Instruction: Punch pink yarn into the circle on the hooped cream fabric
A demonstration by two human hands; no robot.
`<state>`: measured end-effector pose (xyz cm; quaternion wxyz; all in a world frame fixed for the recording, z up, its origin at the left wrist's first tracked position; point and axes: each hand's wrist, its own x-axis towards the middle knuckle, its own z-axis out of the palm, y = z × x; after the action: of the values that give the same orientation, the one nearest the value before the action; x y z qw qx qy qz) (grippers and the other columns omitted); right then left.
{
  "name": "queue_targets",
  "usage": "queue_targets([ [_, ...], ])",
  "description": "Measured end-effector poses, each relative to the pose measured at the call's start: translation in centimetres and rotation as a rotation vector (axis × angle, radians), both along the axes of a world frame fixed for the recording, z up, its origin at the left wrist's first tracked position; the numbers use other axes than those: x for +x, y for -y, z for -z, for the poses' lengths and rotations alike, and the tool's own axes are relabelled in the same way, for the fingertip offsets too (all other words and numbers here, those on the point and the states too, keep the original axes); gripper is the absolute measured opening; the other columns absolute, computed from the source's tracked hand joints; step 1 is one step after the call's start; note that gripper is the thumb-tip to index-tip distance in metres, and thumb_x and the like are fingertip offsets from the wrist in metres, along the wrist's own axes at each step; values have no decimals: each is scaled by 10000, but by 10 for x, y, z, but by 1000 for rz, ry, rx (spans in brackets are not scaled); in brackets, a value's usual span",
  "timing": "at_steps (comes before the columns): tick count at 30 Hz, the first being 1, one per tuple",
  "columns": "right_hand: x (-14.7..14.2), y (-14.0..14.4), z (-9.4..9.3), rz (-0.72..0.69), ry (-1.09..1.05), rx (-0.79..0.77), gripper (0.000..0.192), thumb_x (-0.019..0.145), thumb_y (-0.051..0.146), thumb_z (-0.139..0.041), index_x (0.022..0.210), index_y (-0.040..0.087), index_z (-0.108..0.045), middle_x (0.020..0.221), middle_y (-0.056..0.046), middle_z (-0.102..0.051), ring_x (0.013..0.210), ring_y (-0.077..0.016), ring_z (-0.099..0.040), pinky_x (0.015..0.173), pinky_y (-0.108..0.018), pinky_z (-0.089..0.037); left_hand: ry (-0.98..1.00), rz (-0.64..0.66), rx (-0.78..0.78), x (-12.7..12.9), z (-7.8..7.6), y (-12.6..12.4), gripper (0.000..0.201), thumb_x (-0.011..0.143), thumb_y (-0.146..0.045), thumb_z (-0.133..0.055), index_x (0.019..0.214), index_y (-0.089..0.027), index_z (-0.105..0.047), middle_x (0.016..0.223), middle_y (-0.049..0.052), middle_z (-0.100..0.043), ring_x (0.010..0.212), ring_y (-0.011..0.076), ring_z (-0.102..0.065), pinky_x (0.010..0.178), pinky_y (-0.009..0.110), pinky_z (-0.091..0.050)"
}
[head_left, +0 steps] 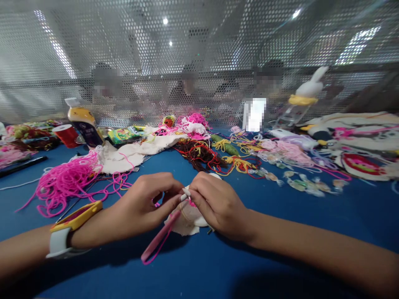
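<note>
Near the counter's (218,265) front edge, the left hand (137,211) and right hand (215,205) each keep a narrow pinching grip on a pink tool (160,238) and a small white cloth piece (187,220), while a capped bottle (84,124) of yellowish liquid stands toward the far left corner.

My blue table (311,216) runs out wide in front of me. To my left a heap of pink yarn (67,180) lies beside yellow-handled scissors (77,216), with a cream cloth (131,153) just behind it. Farther back stand a red spool (66,135) and a tilted bottle (84,124). In the middle a tangle of red, brown and yellow threads (212,155) spreads across the surface. To my right lie small wrapped candies (299,182) and an embroidered patch (363,164). A white rabbit toy (307,93) stands at the far edge.
</note>
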<state>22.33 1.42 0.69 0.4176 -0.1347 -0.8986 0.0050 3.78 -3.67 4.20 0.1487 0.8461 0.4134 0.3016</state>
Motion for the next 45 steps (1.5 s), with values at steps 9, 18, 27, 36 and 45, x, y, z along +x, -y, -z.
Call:
queue_targets([
  [9, -1, -2, 4, 50, -58, -155, 272, 911, 156, -421, 639, 170, -423, 596, 26, -407, 545, -91, -376, 519, -226, -298, 53, -6, -60, -1, 3, -5, 114, 877, -175, -536, 845, -153, -644, 719, -9, -592, 664, 87, -530, 621, 196, -412],
  [18, -2, 5, 3, 55, -90, -378, 323, 918, 202, -425, 601, 178, -369, 544, 52, -363, 504, -69, -366, 501, -216, -252, 54, 29, -30, 1, 9, -1, 139, 872, -133, -536, 945, -186, -642, 723, -27, -581, 648, 72, -517, 598, 180, -388],
  [27, -3, 10, 2, 40, -102, -611, 395, 917, 286, -422, 546, 172, -350, 505, 53, -356, 485, -63, -359, 497, -214, -242, 63, 49, 13, 4, 13, 3, 125, 866, -101, -533, 907, -154, -639, 704, -17, -563, 635, 72, -500, 591, 184, -386],
  [36, -6, -6, 4, 28, -141, -1100, 610, 855, 644, -339, 465, 178, -385, 408, 57, -337, 382, -54, -328, 406, -197, -248, 199, -118, -11, 5, 9, -5, 109, 837, -149, -571, 816, -145, -678, 709, 11, -635, 640, 95, -565, 580, 194, -441],
  [45, -6, 14, 0, -188, 377, -1173, 217, 867, 337, -482, 947, 157, -573, 594, 40, -504, 483, -71, -457, 435, -164, -324, 411, -234, -125, 4, 4, -15, 120, 800, -248, -637, 765, -136, -659, 672, 7, -643, 583, 81, -567, 515, 161, -463],
])
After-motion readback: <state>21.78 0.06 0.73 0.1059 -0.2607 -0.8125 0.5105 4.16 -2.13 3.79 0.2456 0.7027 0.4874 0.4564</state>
